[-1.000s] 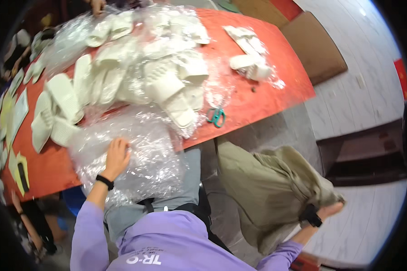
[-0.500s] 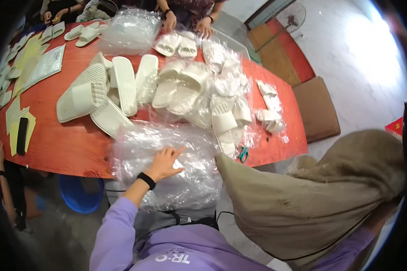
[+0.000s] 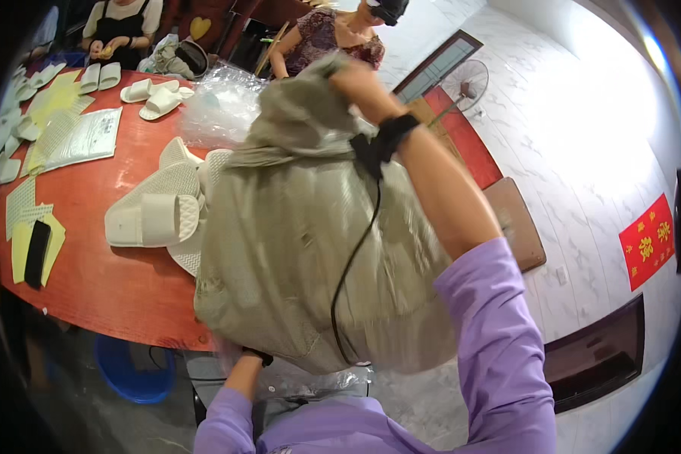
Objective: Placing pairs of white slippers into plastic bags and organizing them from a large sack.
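Raised over the table, my right hand (image 3: 362, 87) is closed on the bunched top of a large olive-grey cloth sack (image 3: 303, 250). The sack hangs down in front of me, blurred in places by motion, with a black cord from my wristband lying across it. Of my left hand only the wrist (image 3: 250, 365) shows, below the sack's lower left corner. Its fingers are hidden behind the cloth. Clear plastic bags (image 3: 310, 378) peek out under the sack by my lap. White slippers (image 3: 155, 219) lie on the table just left of the sack, partly covered by it.
The red table (image 3: 129, 306) carries more white slippers (image 3: 159, 98), plastic wrap (image 3: 219, 106), yellow sheets (image 3: 60, 94) and a black block-shaped thing (image 3: 37, 253). A blue bucket (image 3: 132, 374) stands below. Co-workers sit across the table; a fan (image 3: 465, 83) is behind it.
My right hand has swung the sack from the lower right up over the table, covering the bagged slippers. My left hand, seen earlier on the plastic bags, is now behind the sack.
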Demonstrator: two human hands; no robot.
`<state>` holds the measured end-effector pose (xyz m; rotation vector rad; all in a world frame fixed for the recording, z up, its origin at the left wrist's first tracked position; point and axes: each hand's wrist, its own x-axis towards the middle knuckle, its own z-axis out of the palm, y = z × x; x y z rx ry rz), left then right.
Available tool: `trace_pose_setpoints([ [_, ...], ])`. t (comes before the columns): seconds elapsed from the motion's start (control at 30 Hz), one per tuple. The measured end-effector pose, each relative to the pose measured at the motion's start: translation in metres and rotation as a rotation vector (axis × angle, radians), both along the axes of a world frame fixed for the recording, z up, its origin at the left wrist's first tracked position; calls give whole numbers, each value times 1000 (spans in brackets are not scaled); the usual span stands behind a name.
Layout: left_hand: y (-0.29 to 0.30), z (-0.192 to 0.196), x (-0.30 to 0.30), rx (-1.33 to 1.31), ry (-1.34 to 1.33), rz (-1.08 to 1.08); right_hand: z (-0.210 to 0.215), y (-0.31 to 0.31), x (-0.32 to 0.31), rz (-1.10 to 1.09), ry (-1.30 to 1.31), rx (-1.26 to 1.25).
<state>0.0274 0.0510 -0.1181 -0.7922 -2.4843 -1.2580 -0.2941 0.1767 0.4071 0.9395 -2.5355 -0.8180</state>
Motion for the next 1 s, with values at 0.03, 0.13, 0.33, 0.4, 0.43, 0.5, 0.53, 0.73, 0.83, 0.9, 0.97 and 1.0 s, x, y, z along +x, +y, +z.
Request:
trace_pose_setpoints([
  [0.03,-5,-3,1,-5,-26,-14,-18,-17,25,-77,-418,-500],
  [0.13,-4,0,-7,-3,-84,-101,-35,12,106,22,-500,-885],
  [0.33,-29,-20,-4,-75,-224,-319,40,151,355,-485,-285,-870],
  [0.4,-24,-23,-5,-90,-263,-421,31,204,446,-711,-38,-1476],
  [0.43,-28,-25,-11,-111,-284,-462,13,239,495,-738,143,-1762],
  [0.5,-39,-35,-15,-144,-321,-548,-31,295,603,-1010,382,-1877],
  [0.53,-48,-39,-17,-165,-345,-567,-62,308,645,-1255,378,-1711],
  [0.73,-55,-12,-29,-278,-491,-601,-198,209,648,-1117,-645,-2216],
  [0.83,-47,13,-27,-314,-549,-565,-185,134,560,-1005,-578,-1834],
  [0.9,-24,40,-29,-326,-584,-550,-189,130,538,-1006,-489,-1638],
  [0.97,-19,53,-32,-324,-623,-522,-191,129,526,-1159,-318,-1211],
  [1.0,-19,59,-34,-317,-643,-510,-191,135,524,-1142,-319,-1208],
])
